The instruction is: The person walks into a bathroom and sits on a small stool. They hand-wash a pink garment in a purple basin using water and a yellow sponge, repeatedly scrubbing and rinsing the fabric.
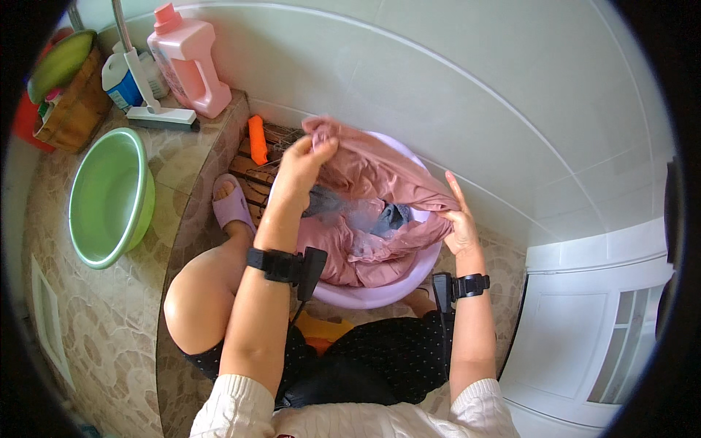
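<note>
A pink garment (383, 169) is stretched between my two hands above a pale purple basin (378, 298). My left hand (304, 164) pinches its bunched upper left part. At the basin's right side, my right hand (461, 227) grips a fold between thumb and palm, with one finger pointing up. More pink fabric hangs down into the basin, around sudsy water (361, 216). A grey-blue cloth (392, 219) lies partly in the water, and some of it is covered by the pink fabric.
A green basin (109, 200) stands on the tiled ledge at left, near a squeegee (161, 117), a pink detergent bottle (189, 65) and a wooden bucket (76, 115). An orange object (257, 139) lies on wooden slats (249, 189). A white door (569, 328) is at right.
</note>
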`<action>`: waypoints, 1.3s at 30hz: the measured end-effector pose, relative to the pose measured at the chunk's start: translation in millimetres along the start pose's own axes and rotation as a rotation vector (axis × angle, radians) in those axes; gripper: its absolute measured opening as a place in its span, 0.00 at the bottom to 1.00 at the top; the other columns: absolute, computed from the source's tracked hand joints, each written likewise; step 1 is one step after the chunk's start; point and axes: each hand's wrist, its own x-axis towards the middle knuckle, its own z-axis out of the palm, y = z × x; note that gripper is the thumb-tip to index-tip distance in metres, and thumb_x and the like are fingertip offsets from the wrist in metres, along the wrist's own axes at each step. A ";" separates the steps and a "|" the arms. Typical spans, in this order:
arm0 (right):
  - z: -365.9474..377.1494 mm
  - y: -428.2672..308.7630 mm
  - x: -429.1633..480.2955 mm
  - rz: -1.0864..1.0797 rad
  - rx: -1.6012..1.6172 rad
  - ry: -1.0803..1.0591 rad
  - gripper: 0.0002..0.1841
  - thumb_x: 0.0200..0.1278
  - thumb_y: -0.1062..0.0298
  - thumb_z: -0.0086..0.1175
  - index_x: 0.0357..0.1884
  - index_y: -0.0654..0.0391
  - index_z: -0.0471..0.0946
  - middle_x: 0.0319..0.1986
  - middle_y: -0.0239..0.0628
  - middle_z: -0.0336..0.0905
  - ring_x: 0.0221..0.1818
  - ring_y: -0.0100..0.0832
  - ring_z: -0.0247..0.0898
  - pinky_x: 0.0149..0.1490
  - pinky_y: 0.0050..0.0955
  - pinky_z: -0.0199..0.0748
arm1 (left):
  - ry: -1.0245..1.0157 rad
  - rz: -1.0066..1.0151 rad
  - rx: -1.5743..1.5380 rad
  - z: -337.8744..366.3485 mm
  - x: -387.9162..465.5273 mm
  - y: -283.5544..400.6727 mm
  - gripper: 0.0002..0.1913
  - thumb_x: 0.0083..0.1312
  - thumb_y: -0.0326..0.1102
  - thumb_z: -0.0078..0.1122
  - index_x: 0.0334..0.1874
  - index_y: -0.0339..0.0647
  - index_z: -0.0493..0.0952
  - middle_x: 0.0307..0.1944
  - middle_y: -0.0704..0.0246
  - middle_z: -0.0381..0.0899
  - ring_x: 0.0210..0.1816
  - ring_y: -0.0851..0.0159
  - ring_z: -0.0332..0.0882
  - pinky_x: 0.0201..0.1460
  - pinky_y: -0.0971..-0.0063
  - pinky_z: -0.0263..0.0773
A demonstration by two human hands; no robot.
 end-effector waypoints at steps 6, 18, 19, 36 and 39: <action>-7.7 61.4 19.3 0.144 -0.491 0.027 0.33 0.42 0.85 0.46 0.56 0.51 0.68 0.59 0.42 0.60 0.57 0.35 0.60 0.60 0.24 0.56 | 0.144 -0.085 0.894 -4.4 -3.2 -117.6 0.36 0.51 0.38 0.60 0.61 0.43 0.53 0.44 0.51 0.71 0.45 0.47 0.72 0.48 0.64 0.69; 7.7 203.6 35.8 0.188 -1.870 -0.238 0.28 0.54 0.72 0.42 0.60 0.47 0.55 0.57 0.55 0.52 0.51 0.57 0.61 0.50 0.41 0.69 | 0.053 -0.235 1.416 11.5 5.1 -180.6 0.14 0.58 0.34 0.50 0.46 0.45 0.65 0.44 0.52 0.66 0.44 0.45 0.70 0.42 0.61 0.72; 6.6 207.5 38.4 0.146 -1.864 -0.227 0.26 0.55 0.71 0.42 0.59 0.47 0.57 0.56 0.55 0.53 0.50 0.57 0.62 0.49 0.41 0.70 | 0.057 -0.228 1.417 12.1 6.9 -184.1 0.13 0.58 0.34 0.48 0.45 0.44 0.65 0.44 0.52 0.66 0.44 0.44 0.70 0.42 0.60 0.71; 136.0 74.2 -11.5 -0.429 -1.115 -0.218 0.17 0.47 0.74 0.56 0.41 0.57 0.68 0.32 0.45 0.66 0.37 0.47 0.66 0.44 0.37 0.65 | -0.202 -0.317 -0.947 14.0 -19.3 -139.5 0.19 0.62 0.48 0.49 0.50 0.45 0.67 0.50 0.66 0.69 0.47 0.61 0.70 0.51 0.64 0.68; 152.5 82.6 -21.6 -0.499 -1.395 -0.084 0.20 0.43 0.61 0.62 0.39 0.55 0.71 0.31 0.42 0.65 0.36 0.43 0.67 0.37 0.38 0.68 | -0.355 -0.246 -0.957 14.7 -35.8 -136.8 0.17 0.61 0.47 0.49 0.47 0.45 0.68 0.48 0.67 0.70 0.46 0.63 0.71 0.49 0.65 0.68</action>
